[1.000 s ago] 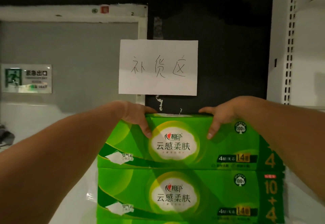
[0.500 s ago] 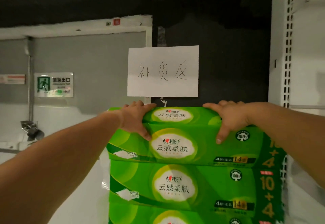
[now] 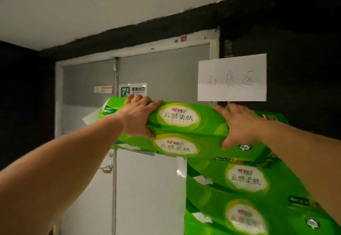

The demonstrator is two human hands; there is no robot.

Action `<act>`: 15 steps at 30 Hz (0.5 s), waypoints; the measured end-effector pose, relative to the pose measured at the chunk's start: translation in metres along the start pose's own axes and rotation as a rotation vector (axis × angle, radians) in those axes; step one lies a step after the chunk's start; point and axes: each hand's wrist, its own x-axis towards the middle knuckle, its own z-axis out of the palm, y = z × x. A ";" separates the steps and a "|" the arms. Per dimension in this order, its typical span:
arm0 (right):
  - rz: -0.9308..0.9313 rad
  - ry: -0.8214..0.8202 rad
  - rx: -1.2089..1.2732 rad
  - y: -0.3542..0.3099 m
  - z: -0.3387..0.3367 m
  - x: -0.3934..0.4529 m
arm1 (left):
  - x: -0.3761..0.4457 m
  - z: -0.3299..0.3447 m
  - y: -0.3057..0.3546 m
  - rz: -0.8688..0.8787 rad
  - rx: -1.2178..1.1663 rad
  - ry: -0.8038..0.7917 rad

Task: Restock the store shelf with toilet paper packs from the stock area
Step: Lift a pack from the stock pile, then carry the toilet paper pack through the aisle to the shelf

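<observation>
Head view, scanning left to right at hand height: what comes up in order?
Door handle → left hand → top pack's oval logo → right hand, with the handwritten paper sign above it. Both hands grip the top pack.

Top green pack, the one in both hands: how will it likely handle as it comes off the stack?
The top green pack is probably light for its bulk. Both the left hand and right hand span it, so it is likely awkward. Its glossy film looks slippery, and soft under the fingers.

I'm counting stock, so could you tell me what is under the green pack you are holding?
Under its right part more green packs are stacked; its left part juts out over a grey door. The bottom of the stack is out of view.
</observation>
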 end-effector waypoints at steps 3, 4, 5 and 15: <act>-0.101 0.011 0.037 -0.084 0.006 0.012 | -0.079 0.000 -0.058 -0.088 0.039 -0.065; -0.138 0.010 0.054 -0.115 0.008 0.015 | -0.107 0.000 -0.077 -0.119 0.050 -0.090; -0.178 0.001 0.081 -0.147 0.010 0.016 | -0.138 -0.002 -0.096 -0.148 0.064 -0.121; -0.658 -0.082 0.282 -0.480 0.040 0.000 | -0.447 -0.021 -0.245 -0.591 0.062 -0.453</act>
